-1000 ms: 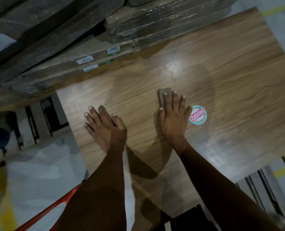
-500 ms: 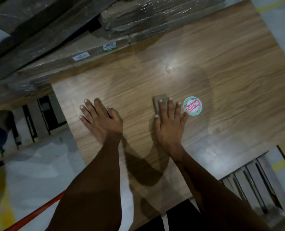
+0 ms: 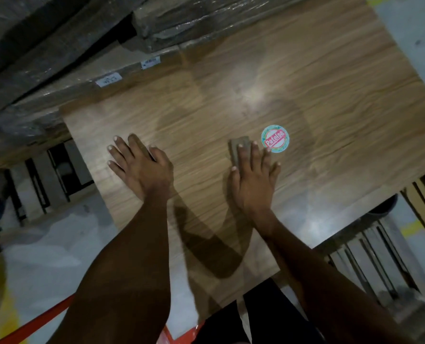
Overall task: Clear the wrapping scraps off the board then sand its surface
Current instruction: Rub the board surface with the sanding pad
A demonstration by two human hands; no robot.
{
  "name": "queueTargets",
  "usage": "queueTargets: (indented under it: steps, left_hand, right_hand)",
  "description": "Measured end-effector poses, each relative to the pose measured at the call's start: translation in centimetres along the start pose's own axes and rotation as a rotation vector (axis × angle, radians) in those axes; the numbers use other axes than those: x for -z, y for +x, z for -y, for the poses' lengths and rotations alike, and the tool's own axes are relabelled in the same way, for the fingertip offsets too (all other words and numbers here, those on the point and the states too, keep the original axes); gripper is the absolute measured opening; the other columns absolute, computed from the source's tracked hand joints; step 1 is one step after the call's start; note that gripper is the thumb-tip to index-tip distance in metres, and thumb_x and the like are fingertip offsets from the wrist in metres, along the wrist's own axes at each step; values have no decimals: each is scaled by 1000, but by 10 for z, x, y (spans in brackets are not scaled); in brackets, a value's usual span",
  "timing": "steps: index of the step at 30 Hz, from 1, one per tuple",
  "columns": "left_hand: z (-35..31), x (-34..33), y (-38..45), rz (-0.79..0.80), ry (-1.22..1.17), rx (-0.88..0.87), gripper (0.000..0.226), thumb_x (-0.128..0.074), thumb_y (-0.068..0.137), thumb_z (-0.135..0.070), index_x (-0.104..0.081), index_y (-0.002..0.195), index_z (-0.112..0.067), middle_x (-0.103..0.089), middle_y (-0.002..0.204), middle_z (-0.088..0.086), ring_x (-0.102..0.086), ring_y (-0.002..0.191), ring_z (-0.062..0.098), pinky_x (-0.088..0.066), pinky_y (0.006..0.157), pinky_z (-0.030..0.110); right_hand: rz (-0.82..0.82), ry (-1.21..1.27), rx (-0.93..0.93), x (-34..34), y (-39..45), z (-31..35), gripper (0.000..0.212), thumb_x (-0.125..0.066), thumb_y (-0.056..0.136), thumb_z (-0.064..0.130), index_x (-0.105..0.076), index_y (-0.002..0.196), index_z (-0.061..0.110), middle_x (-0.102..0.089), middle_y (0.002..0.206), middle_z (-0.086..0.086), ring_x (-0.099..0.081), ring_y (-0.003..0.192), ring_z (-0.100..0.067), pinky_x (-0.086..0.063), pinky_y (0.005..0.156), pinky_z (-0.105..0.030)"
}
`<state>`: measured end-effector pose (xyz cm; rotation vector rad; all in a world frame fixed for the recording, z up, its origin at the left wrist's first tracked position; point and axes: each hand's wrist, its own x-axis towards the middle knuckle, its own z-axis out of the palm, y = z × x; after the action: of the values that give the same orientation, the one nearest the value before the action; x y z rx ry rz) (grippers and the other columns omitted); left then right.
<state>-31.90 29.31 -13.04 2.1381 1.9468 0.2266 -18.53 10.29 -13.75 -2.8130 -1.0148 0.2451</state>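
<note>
Both hands flat on the wood-grain board [image 3: 318,78]; sanding in progress.
Right hand [image 3: 252,180], fingers straight, presses a small sanding block [image 3: 238,147] onto the board, just beside a round sticker [image 3: 275,139]. Left hand [image 3: 142,167] rests open, fingers spread, near the board's left edge. Film-wrapped packs [image 3: 171,26] lie beyond.

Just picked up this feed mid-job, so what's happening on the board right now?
A person is sanding the wood-grain board. The right hand presses a small sanding block flat against the surface with straight fingers, just beside the round sticker. The left hand rests flat on the board, apparently steadying it. No wrapping scraps are visible on the board; wrapped bundles lie along its far edge.
</note>
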Motion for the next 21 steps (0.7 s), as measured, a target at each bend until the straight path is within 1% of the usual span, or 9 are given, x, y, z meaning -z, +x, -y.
queueTargets:
  steps: [4,6,8,12,14,16,18,19,21]
  left_hand:
    - [2,3,0,18,4,-11,65,-31,102,-44,-28,160,-16,-15,171,13,-7,159,33,-3,127,54]
    - [3,2,0,17,-4,-26,64,-31,101,-43,-28,160,-15,-16,171,13,-7,159,34,-3,127,55]
    - [4,2,1,11,-13,-36,64,-30,101,-43,-29,159,-15,-17,170,14,-8,158,35,-4,127,55]
    - [6,0,2,-2,-33,-40,64,-32,100,-43,-32,158,-15,-18,170,13,-9,158,35,-4,127,55]
    - [5,0,1,-4,-40,-47,64,-33,100,-43,-34,157,-14,-19,170,13,-10,158,35,-4,127,55]
    - [7,0,0,-6,-47,-49,63,-36,99,-42,-39,154,-12,-23,169,15,-12,158,36,-5,127,55]
    - [9,1,-4,-25,-52,-84,59,-41,98,-37,-46,148,-7,-33,164,17,-21,155,37,-8,126,53]
    - [10,0,-8,-41,-69,-140,55,-43,97,-33,-51,143,-4,-42,158,20,-29,151,38,-13,125,52]
    - [12,0,-14,-71,-155,-288,48,-45,94,-23,-59,133,2,-59,139,24,-49,135,39,-29,119,49]
  right_hand:
    - [71,-23,187,-5,-59,31,64,-36,103,45,-22,163,32,-20,172,-5,-16,157,-38,-14,121,-67]
    - [67,-30,242,-4,-71,24,63,-39,102,46,-26,162,32,-23,171,-4,-19,157,-36,-18,121,-65]
    - [61,-50,216,-2,-64,4,63,-39,102,47,-28,162,32,-26,170,-4,-25,155,-36,-22,120,-65]
    - [50,-70,36,5,-45,-36,62,-31,103,47,-26,162,31,-26,170,-6,-25,154,-39,-24,118,-65]
    - [23,-35,-15,3,-50,-36,62,-31,103,46,-27,162,30,-26,170,-7,-24,154,-41,-24,118,-67]
    - [14,-16,-4,-2,-67,-21,62,-32,102,45,-28,162,30,-25,170,-7,-22,155,-43,-20,119,-68]
    - [62,-14,117,-6,-92,-6,64,-33,101,46,-26,163,31,-21,171,-6,-18,156,-41,-16,120,-68]
    - [88,-11,195,-7,-105,-3,65,-34,100,46,-26,163,31,-20,172,-5,-17,157,-40,-14,120,-68]
    - [104,-9,303,-5,-119,-9,64,-36,100,46,-28,162,31,-21,171,-4,-19,157,-38,-15,120,-67]
